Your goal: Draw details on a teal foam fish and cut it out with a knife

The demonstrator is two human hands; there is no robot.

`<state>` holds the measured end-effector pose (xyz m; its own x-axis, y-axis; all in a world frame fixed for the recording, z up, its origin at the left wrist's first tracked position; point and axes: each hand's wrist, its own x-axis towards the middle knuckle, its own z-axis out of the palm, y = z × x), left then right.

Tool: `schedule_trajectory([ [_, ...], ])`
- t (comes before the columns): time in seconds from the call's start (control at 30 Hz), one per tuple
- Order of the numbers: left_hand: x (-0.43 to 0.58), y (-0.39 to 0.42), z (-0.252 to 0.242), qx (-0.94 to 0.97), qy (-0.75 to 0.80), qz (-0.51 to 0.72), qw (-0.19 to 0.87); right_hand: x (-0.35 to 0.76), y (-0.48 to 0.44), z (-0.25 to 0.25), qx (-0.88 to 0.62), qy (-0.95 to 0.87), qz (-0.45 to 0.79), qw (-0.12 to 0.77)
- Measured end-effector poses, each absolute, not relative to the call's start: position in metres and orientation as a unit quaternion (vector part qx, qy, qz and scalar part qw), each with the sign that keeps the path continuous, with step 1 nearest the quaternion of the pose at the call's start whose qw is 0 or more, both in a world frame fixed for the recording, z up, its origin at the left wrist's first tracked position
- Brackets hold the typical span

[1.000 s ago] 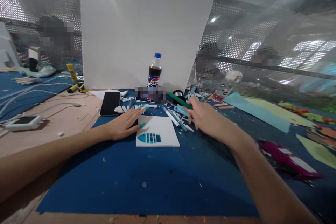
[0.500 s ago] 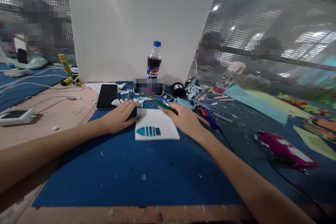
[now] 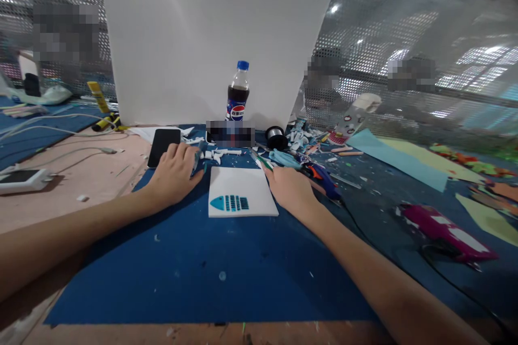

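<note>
Both hands lie low on the blue cutting mat [image 3: 210, 280], one on either side of a white foam square [image 3: 246, 186]. The left hand [image 3: 174, 172] is palm down with its fingers loosely curled, just left of the square. A slim teal strip [image 3: 198, 155] lies against its fingertips, but whether it is pinched cannot be told. The right hand [image 3: 289, 190] touches the square's right edge, its fingers drawn together around a thin green tool [image 3: 265, 163] whose tip pokes out beyond them. The square lies flat between the hands and bears a teal fish-like cutout [image 3: 229, 203] near its front edge. Just beyond the fingers lie white foam scraps [image 3: 216, 154], a black phone [image 3: 162, 146] to the left and a blue-and-orange glue gun [image 3: 321, 177] to the right. Farther back stand a spool of wire [image 3: 276, 137] and a Pepsi bottle [image 3: 237, 94], in front of a large upright white board [image 3: 210, 38]. A magenta object [image 3: 443, 232] lies well off to the right.
</note>
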<state>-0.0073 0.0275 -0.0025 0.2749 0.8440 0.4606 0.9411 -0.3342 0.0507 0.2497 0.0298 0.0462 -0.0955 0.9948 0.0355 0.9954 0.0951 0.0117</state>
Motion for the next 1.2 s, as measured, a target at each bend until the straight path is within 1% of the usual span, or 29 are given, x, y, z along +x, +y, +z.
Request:
schedule_trajectory([
  [0.1, -0.007, 0.027, -0.003, -0.76, -0.605, -0.194, 0.135, 0.247, 0.024, 0.047, -0.69, -0.723, -0.026, -0.028],
  [0.2, -0.008, 0.027, -0.003, -0.758, -0.611, -0.185, 0.133, 0.25, 0.022, 0.047, -0.697, -0.715, -0.024, -0.051],
  [0.47, -0.013, 0.031, -0.007, -0.76, -0.6, -0.223, 0.113, 0.261, 0.026, 0.051, -0.716, -0.693, -0.049, -0.066],
  [0.67, -0.014, 0.035, -0.011, -0.767, -0.594, -0.216, 0.106, 0.263, 0.025, 0.055, -0.718, -0.691, -0.073, -0.046],
  [0.83, -0.016, 0.035, -0.012, -0.769, -0.594, -0.209, 0.111, 0.262, 0.019, 0.054, -0.702, -0.7, -0.129, -0.011],
  [0.97, -0.016, 0.036, -0.012, -0.772, -0.592, -0.205, 0.112, 0.261, 0.022, 0.044, -0.633, -0.747, -0.194, 0.058],
  [1.07, -0.016, 0.036, -0.012, -0.776, -0.586, -0.204, 0.11, 0.26, 0.03, 0.037, -0.575, -0.782, -0.218, 0.1],
  [1.13, -0.015, 0.036, -0.012, -0.779, -0.583, -0.204, 0.11, 0.261, 0.036, 0.034, -0.543, -0.806, -0.214, 0.103],
  [1.2, -0.015, 0.035, -0.012, -0.783, -0.578, -0.203, 0.109, 0.263, 0.041, 0.032, -0.519, -0.827, -0.2, 0.084],
])
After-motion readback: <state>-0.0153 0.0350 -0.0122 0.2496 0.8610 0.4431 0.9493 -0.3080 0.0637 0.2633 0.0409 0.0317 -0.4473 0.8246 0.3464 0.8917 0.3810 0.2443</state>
